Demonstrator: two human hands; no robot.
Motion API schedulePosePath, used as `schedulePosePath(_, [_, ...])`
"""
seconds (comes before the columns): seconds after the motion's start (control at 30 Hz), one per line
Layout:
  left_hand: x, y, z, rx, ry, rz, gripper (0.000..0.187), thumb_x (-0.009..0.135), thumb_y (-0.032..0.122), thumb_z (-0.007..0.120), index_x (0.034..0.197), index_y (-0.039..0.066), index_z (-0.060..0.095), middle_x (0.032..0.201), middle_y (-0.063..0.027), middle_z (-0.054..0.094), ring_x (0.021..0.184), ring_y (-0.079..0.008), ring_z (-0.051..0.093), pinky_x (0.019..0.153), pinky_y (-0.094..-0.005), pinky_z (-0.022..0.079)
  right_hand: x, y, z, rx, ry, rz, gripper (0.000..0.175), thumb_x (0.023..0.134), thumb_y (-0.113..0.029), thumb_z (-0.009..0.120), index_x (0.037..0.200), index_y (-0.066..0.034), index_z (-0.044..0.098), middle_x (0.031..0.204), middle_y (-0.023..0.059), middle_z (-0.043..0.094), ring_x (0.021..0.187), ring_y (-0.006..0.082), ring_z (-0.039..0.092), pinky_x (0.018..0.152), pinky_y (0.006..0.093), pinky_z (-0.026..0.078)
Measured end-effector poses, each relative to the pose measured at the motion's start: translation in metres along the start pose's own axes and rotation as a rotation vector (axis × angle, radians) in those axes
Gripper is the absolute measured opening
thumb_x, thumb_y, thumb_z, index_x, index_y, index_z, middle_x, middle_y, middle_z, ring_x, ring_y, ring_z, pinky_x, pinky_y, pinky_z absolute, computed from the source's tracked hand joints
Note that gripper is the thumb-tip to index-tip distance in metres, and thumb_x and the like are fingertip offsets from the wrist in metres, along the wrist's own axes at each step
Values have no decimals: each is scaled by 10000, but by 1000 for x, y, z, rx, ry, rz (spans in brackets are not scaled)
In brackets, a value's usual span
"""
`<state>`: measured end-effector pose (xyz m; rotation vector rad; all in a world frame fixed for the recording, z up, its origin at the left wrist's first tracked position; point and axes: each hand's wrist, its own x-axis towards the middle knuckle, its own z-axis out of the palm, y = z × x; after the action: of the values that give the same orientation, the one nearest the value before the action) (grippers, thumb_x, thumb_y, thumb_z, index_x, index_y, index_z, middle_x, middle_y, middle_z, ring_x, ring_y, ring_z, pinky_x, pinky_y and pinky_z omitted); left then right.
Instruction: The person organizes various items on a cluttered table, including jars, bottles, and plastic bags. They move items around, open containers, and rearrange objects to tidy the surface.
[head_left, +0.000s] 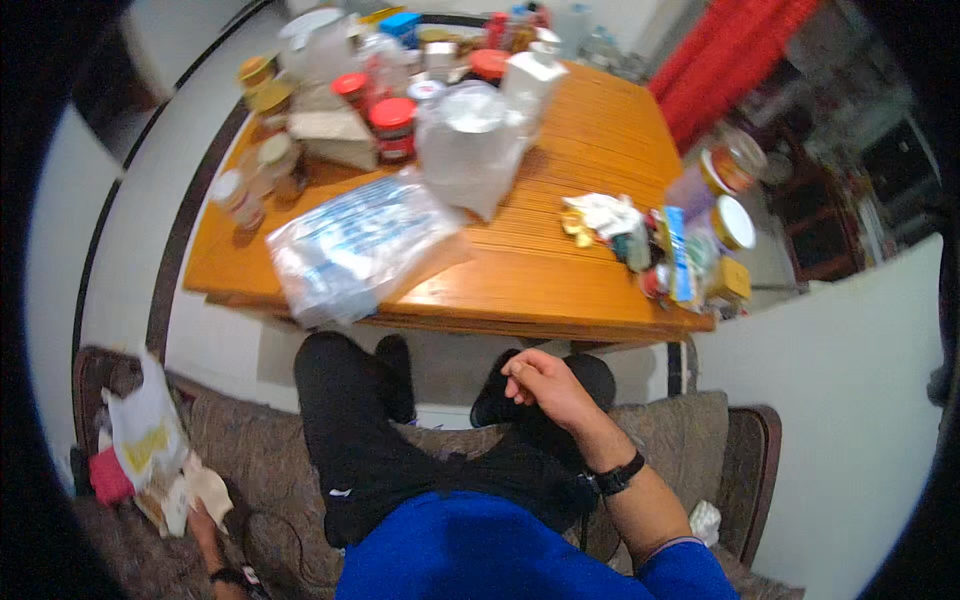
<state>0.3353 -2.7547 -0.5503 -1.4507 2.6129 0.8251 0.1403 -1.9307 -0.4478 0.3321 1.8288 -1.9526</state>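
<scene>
My left hand (201, 521) reaches down to the sofa at the lower left, touching a cream-coloured cloth or paper item (208, 491); whether the fingers grip it cannot be made out. Just above lies a white plastic bag (150, 427) with yellow print, beside a pinkish-red item (111, 477). My right hand (546, 384), a dark watch on its wrist, hovers over my right thigh with curled fingers and nothing visible in it. Before me stands a wooden table (495, 289) with a clear plastic package (360, 247) at its near left edge.
Red-lidded jars (393, 127), a cardboard piece (332, 135), a white bottle (532, 79) and a bag-covered container (471, 142) crowd the table's back left. At its right edge are crumpled white wrapping (607, 214), a blue box (679, 251) and white-lidded jars (733, 223). A red curtain (720, 67) hangs behind.
</scene>
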Motion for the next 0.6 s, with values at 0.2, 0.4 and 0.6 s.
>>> schedulePosePath(0.2, [-4,9,85,47,-229,-181,632,1062,521,537,1129,-95,659,935,-194,709,796,-323,685,668,-527,484,-32,-8,-49,-53,273,-6,196,1074,-206,556,1080,-41,662,822,31,693,702,106,621,656,258,525])
schedulePosePath(0.4, [-15,19,78,-578,-359,-156,593,1045,432,606,1281,-110,565,1099,-234,689,884,-386,706,714,-556,534,-63,-11,-111,-13,542,-53,188,1075,-209,568,1089,-41,651,834,32,702,708,108,626,646,258,516])
schedulePosePath(0.6, [-5,40,70,230,-30,-306,573,1044,354,598,1394,-88,496,1295,-275,635,1082,-436,666,868,-555,544,-70,-35,-146,-393,935,-351,119,1027,-112,593,1089,-16,627,928,73,696,817,201,649,746,325,524])
